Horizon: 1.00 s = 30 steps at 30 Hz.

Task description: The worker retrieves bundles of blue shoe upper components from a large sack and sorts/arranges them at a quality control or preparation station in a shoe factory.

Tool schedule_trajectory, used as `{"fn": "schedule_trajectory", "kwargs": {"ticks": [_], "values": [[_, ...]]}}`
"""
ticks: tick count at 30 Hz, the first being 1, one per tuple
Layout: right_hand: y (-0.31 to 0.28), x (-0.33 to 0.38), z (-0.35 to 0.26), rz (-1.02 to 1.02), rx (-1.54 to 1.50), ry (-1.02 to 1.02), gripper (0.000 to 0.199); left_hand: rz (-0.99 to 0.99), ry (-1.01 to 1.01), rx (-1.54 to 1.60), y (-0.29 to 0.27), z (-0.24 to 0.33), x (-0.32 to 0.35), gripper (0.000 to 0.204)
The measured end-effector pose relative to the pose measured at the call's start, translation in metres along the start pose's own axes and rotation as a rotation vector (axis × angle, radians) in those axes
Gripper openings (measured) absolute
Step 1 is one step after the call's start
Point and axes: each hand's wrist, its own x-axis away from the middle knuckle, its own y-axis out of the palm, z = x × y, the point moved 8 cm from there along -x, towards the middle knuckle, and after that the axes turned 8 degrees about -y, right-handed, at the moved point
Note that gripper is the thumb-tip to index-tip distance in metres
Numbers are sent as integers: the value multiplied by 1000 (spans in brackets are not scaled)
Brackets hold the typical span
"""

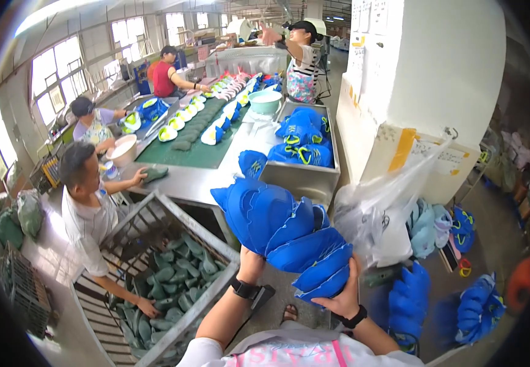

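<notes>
I hold a fanned stack of bright blue shoe soles (280, 229) in front of my chest. My left hand (251, 264) grips the stack from below at its left end, wrist in a black watch. Around the stack's lower right end my right hand (338, 300) is closed, also with a black band. More blue sole stacks (408, 300) stand on the floor to my right. A metal tray (304, 177) ahead holds blue shoe uppers (301, 137).
A wire cage (155, 214) at lower left holds grey-green shoe lasts, and a seated person reaches into it. A green conveyor (197, 150) carries shoes, with other people working along it. A white pillar (418, 85) and a clear plastic bag (381, 208) stand at right.
</notes>
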Motion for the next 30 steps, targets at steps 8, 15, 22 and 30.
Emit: {"fn": "schedule_trajectory", "kwargs": {"ticks": [8,15,22,30], "values": [[19,-77,86,-31,15,126,115,48,-165,-13,1,-33,-121,26],[47,-150,150,-96,22,115,119,89,-87,67,-1,-30,-213,23],[90,-257,230,-4,-58,72,119,92,117,-35,-2,5,-365,25],[186,-383,324,-79,-277,133,120,46,133,-448,-36,70,-529,45]]}}
